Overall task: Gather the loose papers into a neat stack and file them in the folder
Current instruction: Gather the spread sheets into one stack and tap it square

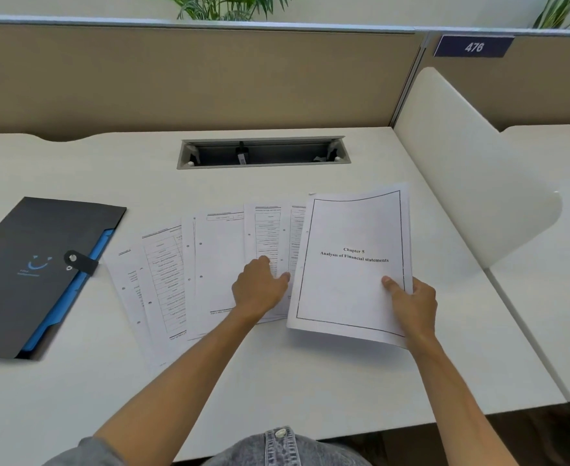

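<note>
Two hands work over the fanned sheets [189, 274] on the white desk [310, 381]. Nearest, the right hand [413, 306] is closed on the lower right edge of the cover page [352, 264] titled "Chapter 5", thumb on top; a few sheets seem to sit under it, lifted a bit off the desk. Just left of the cover page, the left hand [260, 289] lies palm down w/ fingers loosely bent on the fan, pressing rather than gripping.

Risk, as I judge: if the left hand drags fast, the far-left sheets may skid, crease, or stay behind, and the punched holes will not align.

Well left of the cover page, the black folder [31, 274] is snapped shut; a blue inner pocket shows at its edge, contents not visible. Behind the papers, the cable tray [263, 153] holds a plug.
</note>
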Motion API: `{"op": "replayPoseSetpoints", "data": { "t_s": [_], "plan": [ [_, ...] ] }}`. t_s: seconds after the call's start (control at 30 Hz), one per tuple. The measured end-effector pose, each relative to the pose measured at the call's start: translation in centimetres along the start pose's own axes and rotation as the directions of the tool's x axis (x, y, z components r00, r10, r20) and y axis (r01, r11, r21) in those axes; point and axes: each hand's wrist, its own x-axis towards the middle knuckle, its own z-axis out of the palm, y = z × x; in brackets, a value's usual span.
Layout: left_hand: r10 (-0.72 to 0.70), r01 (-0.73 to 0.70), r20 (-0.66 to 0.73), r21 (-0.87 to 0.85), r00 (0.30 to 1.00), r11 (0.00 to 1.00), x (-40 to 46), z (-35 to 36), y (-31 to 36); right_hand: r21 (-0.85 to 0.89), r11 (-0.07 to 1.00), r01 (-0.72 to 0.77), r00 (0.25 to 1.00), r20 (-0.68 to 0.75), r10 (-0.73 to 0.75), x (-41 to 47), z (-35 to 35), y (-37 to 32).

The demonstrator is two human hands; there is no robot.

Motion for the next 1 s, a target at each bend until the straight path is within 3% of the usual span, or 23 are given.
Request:
{"op": "replayPoseSetpoints", "data": {
  "t_s": [0.1,0.27,0.43,0.67,1.0],
  "plan": [
    [0.027,-0.026,-0.010,0.133,1.000,0.991,0.3,1.0,0.4,-0.013,1.000,-0.008,1.000,-0.014,0.008,0.5,-0.5,0.1],
    [0.004,0.003,-0.043,0.169,0.999,0.986,0.7,2.2,1.0,-0.019,1.000,-0.007,1.000,-0.028,0.007,0.9,-1.0,0.3],
    [-0.019,0.026,-0.058,0.135,0.998,0.990,0.9,2.6,1.2,-0.022,1.000,-0.018,0.999,-0.030,0.017,0.9,-1.2,0.5],
    [-0.061,0.044,-0.154,-0.110,0.986,0.993,0.1,2.1,0.4,-0.008,1.000,-0.006,1.000,-0.023,0.006,1.1,-1.0,0.7],
    [-0.085,0.057,-0.287,-0.104,0.954,0.993,-0.1,0.8,-2.5,0.016,1.000,-0.002,1.000,0.004,0.002,0.6,-0.6,0.8]
  ]
}}
